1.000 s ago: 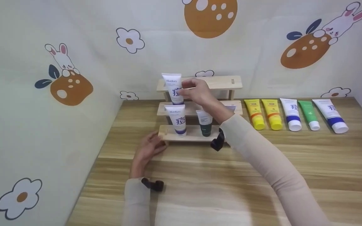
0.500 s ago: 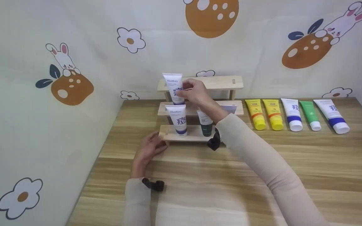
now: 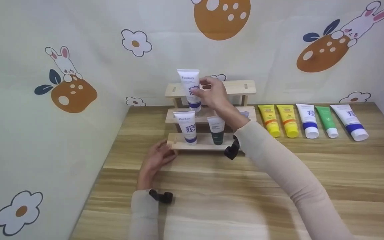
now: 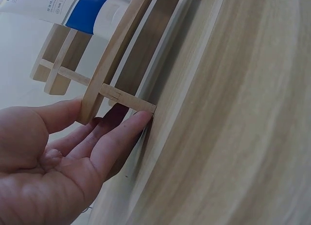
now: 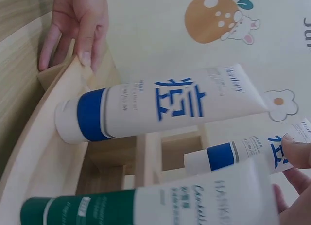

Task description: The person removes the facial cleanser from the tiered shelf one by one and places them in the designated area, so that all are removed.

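the right hand pinches a white tube between thumb and fingers. the tube stands up, cap down, over the left part of the middle step of a wooden rack. i cannot tell if its cap touches the wood. another white tube stands just in front, on the bottom step, so there is little room that way. a green-capped tube is near the right wrist. the top step runs past the hand on the right, with room there. the left hand pinches the rack's bottom left corner. five tubes lie right of the rack, the first just beside its edge. in front, the counter has lots of room.
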Demonstrator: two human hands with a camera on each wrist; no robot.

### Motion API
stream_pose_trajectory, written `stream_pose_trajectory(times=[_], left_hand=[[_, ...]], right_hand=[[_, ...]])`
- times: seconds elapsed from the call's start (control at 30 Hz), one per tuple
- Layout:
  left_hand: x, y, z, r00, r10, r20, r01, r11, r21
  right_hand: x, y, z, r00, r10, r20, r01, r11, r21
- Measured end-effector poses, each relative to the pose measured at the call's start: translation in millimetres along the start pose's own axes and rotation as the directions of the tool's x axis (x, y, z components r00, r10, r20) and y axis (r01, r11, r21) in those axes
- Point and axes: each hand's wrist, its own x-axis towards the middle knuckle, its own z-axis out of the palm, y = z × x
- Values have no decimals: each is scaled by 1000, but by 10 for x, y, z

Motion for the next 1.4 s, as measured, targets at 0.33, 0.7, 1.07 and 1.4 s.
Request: stream_pose_trajectory(times=[0.33,0.7,1.07,1.4], left_hand=[[12,-16,-11,1000,17,1,-17,999,27],[15,-5,-5,1000,9,-2,-9,999,33],[9,21,-3,1000,-1,4,1,999,39],[18,-18,-18,1000,16,11,-16,1000,16]], right_hand=[[-175,-158,-308,999,-27,-23,29,996,85],[-250,-125,-640,994,-69,-86,84,977,195],[-410,8,-1084,982,-104,-158,133,973,188],[-586,239,-1415,973,-85,-216,127,974,186]])
